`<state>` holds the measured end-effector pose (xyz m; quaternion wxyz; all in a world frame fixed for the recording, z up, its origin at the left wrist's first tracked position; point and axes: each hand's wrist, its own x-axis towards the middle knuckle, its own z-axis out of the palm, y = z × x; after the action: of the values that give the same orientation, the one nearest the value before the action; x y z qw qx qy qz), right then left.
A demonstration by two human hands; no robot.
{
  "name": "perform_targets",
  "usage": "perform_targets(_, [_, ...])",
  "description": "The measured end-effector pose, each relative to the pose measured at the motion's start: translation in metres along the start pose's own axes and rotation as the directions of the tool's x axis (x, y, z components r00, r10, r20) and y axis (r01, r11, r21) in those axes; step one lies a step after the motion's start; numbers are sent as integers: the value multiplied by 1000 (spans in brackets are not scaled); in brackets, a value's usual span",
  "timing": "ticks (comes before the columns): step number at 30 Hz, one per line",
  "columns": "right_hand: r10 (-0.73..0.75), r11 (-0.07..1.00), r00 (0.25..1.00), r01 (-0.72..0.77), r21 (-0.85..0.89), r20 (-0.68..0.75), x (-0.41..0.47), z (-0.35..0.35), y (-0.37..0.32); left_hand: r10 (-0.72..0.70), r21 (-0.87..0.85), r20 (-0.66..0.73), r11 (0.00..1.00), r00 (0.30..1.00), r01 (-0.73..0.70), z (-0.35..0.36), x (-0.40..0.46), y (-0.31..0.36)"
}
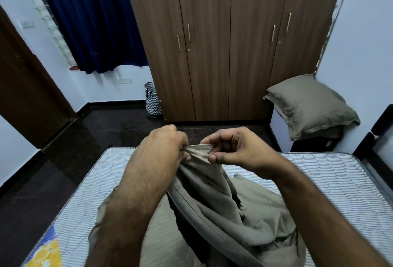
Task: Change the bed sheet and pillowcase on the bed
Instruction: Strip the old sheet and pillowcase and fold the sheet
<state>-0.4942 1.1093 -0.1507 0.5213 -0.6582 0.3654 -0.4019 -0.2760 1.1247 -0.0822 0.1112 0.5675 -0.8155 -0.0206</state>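
Olive-grey cotton bed sheet (214,201) is lying bunched on the bare striped mattress (331,179), with one hemmed edge being lifted toward the wardrobe end of the room. Left hand (163,145) is gripping that edge, fingers curled tight round a gathered fold, while right hand (236,150) is pinching the hem just beside it between thumb and forefinger, the other fingers loosely bent. Both seem to be feeling along the hem to find a corner, which would explain why the hands are sitting so close together. From the raised edge the cloth is trailing down and back toward the person, so its long run is lying roughly along the mattress's near-to-far line, though the heap is too crumpled to tell its true length. Beyond the mattress, an olive-grey cased pillow (312,107) is resting on a dark low box at the right, seemingly parked out of the way. Behind it a brown wooden wardrobe (212,43) is standing, navy curtains (95,22) hanging to the left.
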Motion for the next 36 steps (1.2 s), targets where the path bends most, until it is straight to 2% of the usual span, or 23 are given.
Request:
perform_targets(5, [50, 999, 997, -49, -9, 56, 9, -16, -27, 30, 136, -26, 990, 999, -27, -20, 17, 12])
perform_targets(7, [46, 999, 997, -46, -12, 56, 10, -21, -35, 27, 232, 37, 972, 999, -35, -27, 24, 16])
perform_targets(9, [14, 994, 999, -11, -107, 28, 12, -25, -44, 7, 305, 96, 952, 995, -36, -31, 30, 20])
perform_targets(10, [-29, 975, 1000, 29, -219, 3, 13, -27, -48, 7, 324, 101, 945, 995, -39, -32, 33, 23])
perform_targets(13, [-230, 780, 972, 155, -607, -46, 14, -24, -63, 15, 323, 129, 945, 992, -56, -39, 36, 24])
perform_targets(15, [-325, 657, 945, 197, -728, -38, 12, -21, -70, 64, 238, 96, 967, 993, -86, -46, 37, 19])
perform_targets(16, [-339, 628, 941, 207, -751, -24, 10, -21, -73, 77, 182, 95, 979, 992, -93, -51, 35, 15])
perform_targets(20, [-259, 662, 965, 198, -723, 27, 4, -26, -78, 136, -193, 23, 973, 990, -129, -55, 29, 5])
perform_targets(27, [-206, 652, 977, 173, -738, 47, -8, -18, -71, 228, -99, -46, 968, 973, -231, -37, 40, -2])
perform_targets(32, [-220, 679, 975, 174, -713, 29, -14, -13, -59, 267, -64, 5, 962, 964, -267, -40, 36, 0])
perform_targets(36, [-258, 731, 966, 176, -659, -28, -18, -1, -44, 233, 7, 95, 972, 968, -235, -48, 34, 1])
